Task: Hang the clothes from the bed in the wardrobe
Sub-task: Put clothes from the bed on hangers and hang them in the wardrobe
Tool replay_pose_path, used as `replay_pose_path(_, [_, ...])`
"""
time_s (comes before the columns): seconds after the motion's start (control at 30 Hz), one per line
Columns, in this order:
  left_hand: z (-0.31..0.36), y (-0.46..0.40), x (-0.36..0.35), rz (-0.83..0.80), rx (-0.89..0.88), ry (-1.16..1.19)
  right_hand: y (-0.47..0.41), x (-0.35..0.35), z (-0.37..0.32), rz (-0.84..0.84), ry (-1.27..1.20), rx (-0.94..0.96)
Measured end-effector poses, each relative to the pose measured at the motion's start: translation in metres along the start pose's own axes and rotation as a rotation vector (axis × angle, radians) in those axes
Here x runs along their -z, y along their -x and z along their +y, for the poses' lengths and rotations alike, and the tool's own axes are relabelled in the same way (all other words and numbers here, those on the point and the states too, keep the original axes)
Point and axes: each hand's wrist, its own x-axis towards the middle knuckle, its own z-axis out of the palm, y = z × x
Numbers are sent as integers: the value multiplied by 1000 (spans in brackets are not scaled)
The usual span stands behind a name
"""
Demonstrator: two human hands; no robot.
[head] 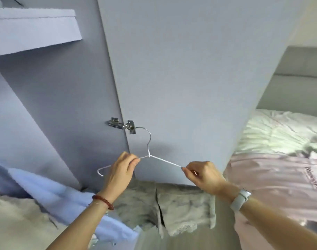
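Note:
A thin white wire hanger (148, 152) is held up in front of the open wardrobe door (190, 78). My left hand (120, 168) grips its left arm near the neck. My right hand (202, 175) pinches its right arm. Below the hanger hangs a pair of pale washed denim shorts (172, 208), apparently draped over its lower bar, which my hands hide. Inside the wardrobe at the lower left hang a light blue garment (63, 199) and a cream garment (18, 222). The bed (280, 168) with pink and white bedding lies to the right.
A metal hinge (121, 124) joins the door to the wardrobe side just above the hanger's hook. A wardrobe shelf (33, 31) sits at the upper left. A grey headboard (298, 83) stands behind the bed. Crumpled cloth (314, 147) lies on the bedding at far right.

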Motion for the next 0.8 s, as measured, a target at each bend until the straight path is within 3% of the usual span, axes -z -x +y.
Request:
replay_pose_path(0.2, [96,28,-82,-112,-284,200,133,63,30,177,226,-309])
replay_pose_path(0.4, [202,52,-133,-123,-646,335,224,110,25,288,255,-437])
replay_pose_path(0.6, [312,54,-185,-152,-772,428,264,166,47,609,374,-471])
replay_pose_path(0.8, [435,77,-275,-232,-829,473,329,238,117,795,164,-699])
